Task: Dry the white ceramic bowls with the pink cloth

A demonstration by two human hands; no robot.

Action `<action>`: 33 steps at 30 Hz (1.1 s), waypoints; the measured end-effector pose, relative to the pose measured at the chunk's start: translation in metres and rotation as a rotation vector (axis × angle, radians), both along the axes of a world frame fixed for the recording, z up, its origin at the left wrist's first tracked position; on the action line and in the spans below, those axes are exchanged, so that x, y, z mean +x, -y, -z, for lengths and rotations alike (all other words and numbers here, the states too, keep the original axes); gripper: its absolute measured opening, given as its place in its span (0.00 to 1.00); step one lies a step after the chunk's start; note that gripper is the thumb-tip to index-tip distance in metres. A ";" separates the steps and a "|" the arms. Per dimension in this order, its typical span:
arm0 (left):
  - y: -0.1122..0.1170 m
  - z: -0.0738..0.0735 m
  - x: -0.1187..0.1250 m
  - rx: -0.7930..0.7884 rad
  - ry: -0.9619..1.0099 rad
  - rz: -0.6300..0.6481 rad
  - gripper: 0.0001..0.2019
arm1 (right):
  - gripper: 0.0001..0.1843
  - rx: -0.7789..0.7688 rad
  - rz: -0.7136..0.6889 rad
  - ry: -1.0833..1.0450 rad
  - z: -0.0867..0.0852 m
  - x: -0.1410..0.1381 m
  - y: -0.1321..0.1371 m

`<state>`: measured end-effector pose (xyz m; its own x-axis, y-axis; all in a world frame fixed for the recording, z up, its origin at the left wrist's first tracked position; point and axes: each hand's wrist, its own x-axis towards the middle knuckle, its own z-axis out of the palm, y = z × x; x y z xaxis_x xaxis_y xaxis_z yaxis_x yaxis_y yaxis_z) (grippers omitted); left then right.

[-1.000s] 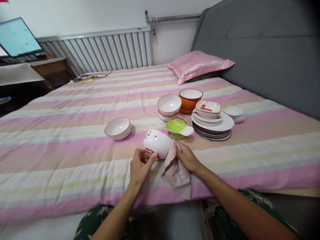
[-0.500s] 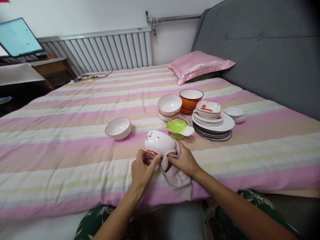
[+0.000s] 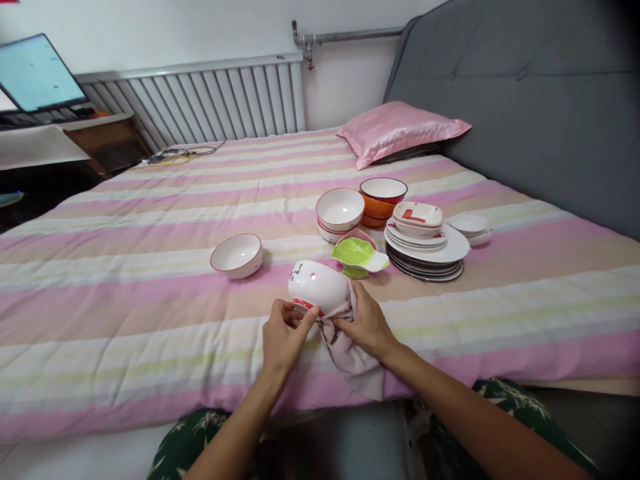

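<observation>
A white bowl with a red foot ring and small black lettering is held tilted on its side above the striped bed. My left hand is closed on its foot, thumb and fingers pinching the red ring. At the bowl's right side, my right hand is closed on a greyish-pink cloth, pressing it against the wall and rim. The cloth's lower end hangs down to the bed's front edge. Inside the bowl is turned away from me and hidden.
A white bowl sits alone to the left. Beyond my hands stand stacked white bowls, orange bowls, a green leaf-shaped dish, stacked plates and small white dishes. A pink pillow lies farther back.
My right hand and the cloth have shifted slightly left along the bowl, and the bowl has turned a little. My left hand keeps its grip on the foot.
</observation>
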<state>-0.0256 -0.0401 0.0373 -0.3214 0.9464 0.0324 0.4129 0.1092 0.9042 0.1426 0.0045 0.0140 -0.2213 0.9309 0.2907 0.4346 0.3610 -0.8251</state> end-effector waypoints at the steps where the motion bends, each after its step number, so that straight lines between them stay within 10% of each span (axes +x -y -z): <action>1: 0.000 0.000 0.000 -0.001 0.001 -0.002 0.20 | 0.39 0.001 -0.008 -0.002 0.000 0.000 -0.001; 10: 0.001 0.000 -0.002 0.042 -0.422 -0.014 0.25 | 0.39 -0.014 -0.035 -0.012 0.004 0.002 -0.005; 18: 0.001 0.012 -0.003 0.527 -0.959 -0.041 0.23 | 0.40 0.027 -0.035 -0.101 0.005 0.002 -0.005; 33: -0.007 0.018 -0.008 0.745 -0.872 0.016 0.20 | 0.36 0.116 -0.056 -0.103 0.004 0.004 -0.001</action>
